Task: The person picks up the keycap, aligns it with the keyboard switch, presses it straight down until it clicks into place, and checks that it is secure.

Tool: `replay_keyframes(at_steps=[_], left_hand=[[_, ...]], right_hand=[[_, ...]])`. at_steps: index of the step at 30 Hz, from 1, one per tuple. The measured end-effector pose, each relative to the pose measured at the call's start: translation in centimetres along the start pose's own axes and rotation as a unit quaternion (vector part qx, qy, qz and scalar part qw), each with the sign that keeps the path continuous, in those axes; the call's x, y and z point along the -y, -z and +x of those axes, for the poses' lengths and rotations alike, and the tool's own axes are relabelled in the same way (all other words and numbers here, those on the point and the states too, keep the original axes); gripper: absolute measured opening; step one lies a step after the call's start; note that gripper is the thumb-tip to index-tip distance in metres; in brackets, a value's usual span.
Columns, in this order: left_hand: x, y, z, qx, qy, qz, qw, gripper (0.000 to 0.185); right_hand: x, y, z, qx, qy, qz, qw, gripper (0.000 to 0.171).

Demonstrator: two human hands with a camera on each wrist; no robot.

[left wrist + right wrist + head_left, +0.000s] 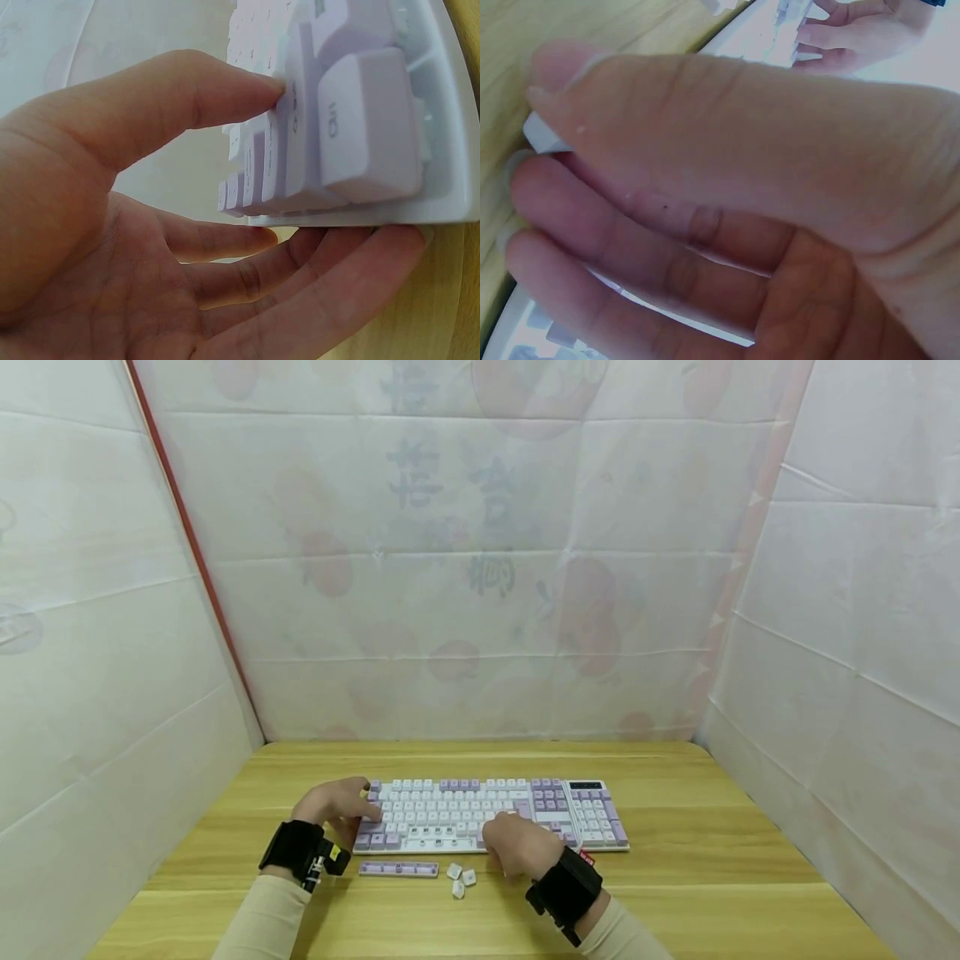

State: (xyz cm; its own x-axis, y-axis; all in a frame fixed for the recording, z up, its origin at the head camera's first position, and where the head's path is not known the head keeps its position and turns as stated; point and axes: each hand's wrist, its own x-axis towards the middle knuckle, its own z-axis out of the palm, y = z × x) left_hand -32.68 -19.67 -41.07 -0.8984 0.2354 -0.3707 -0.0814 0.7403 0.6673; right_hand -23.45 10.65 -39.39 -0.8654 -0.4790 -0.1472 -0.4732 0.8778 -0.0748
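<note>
A white and lilac keyboard (465, 795) lies on the wooden table. My left hand (339, 802) grips its left end. In the left wrist view the thumb (232, 94) rests on the lilac keys, with the other fingers along the side edge. My right hand (521, 845) is over the front edge, right of the spacebar gap. Between its thumb and fingertips, the right wrist view shows a small white keycap (546, 136), mostly covered. Several switches without caps (431, 832) show in the lower key rows. A long lilac spacebar cap (398, 868) lies upturned in front.
Three loose white keycaps, one of them a keycap (468, 877) near my right hand, lie in front of the keyboard. A white cable (576, 818) lies across the keyboard's right part, with a red tag (587, 857). Pale sheet walls (480, 693) enclose the table.
</note>
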Motion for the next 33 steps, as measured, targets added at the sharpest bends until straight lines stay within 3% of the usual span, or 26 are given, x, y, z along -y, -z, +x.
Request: replay_keyframes(at_steps=[10,27,33], left_hand=[[-0.12,0.18,0.02,0.002,-0.001,-0.001,1.0,0.077],[-0.04,0.27,0.06,0.008,0.001,-0.006,0.9999,0.079],[-0.04,0.22,-0.05,0.009,0.001,-0.01,0.9999,0.08]], right_hand=[[0.13,0.45,-0.12,0.017,-0.009,0.034,0.999,0.031],[0.14,0.32,0.0,0.029,-0.004,0.008,1.0,0.032],[-0.03,0.52,-0.04,0.027,0.002,0.023,0.999,0.03]])
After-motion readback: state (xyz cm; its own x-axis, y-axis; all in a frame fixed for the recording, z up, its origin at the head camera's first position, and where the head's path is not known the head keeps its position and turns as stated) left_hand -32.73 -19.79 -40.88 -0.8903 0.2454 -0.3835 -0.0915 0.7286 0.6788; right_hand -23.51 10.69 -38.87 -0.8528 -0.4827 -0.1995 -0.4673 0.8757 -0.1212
